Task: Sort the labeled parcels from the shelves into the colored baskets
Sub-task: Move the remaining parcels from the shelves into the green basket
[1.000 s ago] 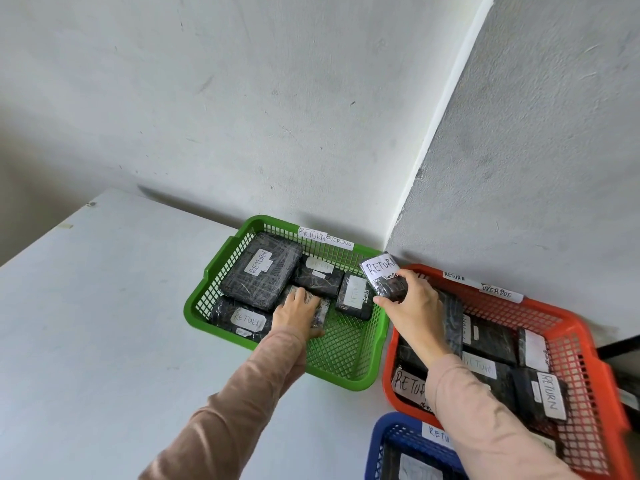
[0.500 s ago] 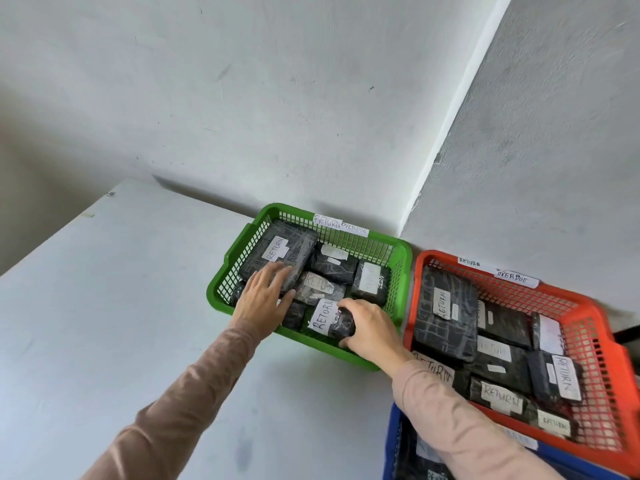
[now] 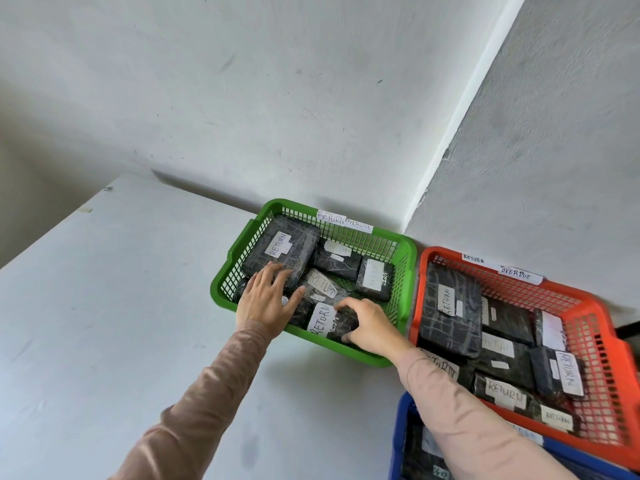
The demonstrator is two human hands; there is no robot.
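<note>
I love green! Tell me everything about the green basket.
The green basket looks plastic, with lattice walls. It sits on the white surface by the corner, beside the orange basket. Labels on its back rim read RETURN OVERDUE. Black parcels lie inside; the left hand touches some, the right hand grips one parcel.

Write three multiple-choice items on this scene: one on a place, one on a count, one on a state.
1. Where is the left hand?
A. over parcels in the green basket
B. on the bare table
C. against the wall
2. How many baskets show?
A. one
B. three
C. five
3. The grip of the right hand is:
A. curled round a RETURN parcel
B. flat and open
C. an empty fist
Key: 1 A, it lies over parcels inside the green rim; 2 B, green, orange basket and blue basket; 3 A, it wraps the parcel's dark end.
</note>
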